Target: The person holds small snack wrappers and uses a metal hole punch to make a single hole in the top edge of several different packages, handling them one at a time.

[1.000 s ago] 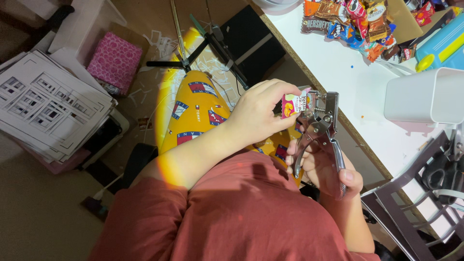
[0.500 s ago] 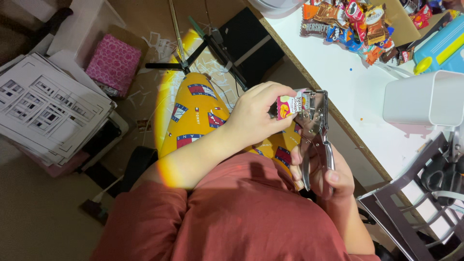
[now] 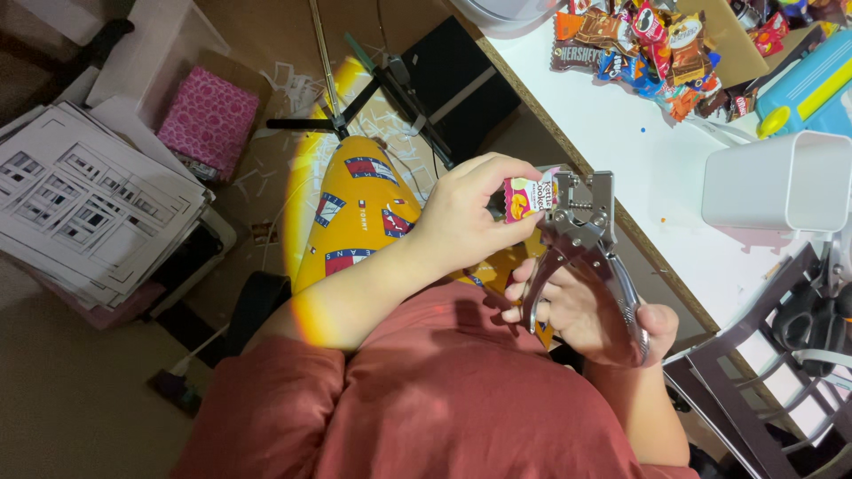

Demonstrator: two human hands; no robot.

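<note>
Your left hand (image 3: 461, 217) pinches a small pink snack packet (image 3: 525, 197) into the head of a metal hole punch (image 3: 581, 235), whose handles your right hand (image 3: 590, 315) grips, not yet squeezed shut. Closing them firmly looks the next call. On the white table (image 3: 621, 151), a white bin (image 3: 777, 182) stands, contents unseen.

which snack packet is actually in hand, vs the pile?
The small pink packet, pinched by the left hand at the metal punch pliers held by the right hand. The others lie heaped on the white table.
</note>
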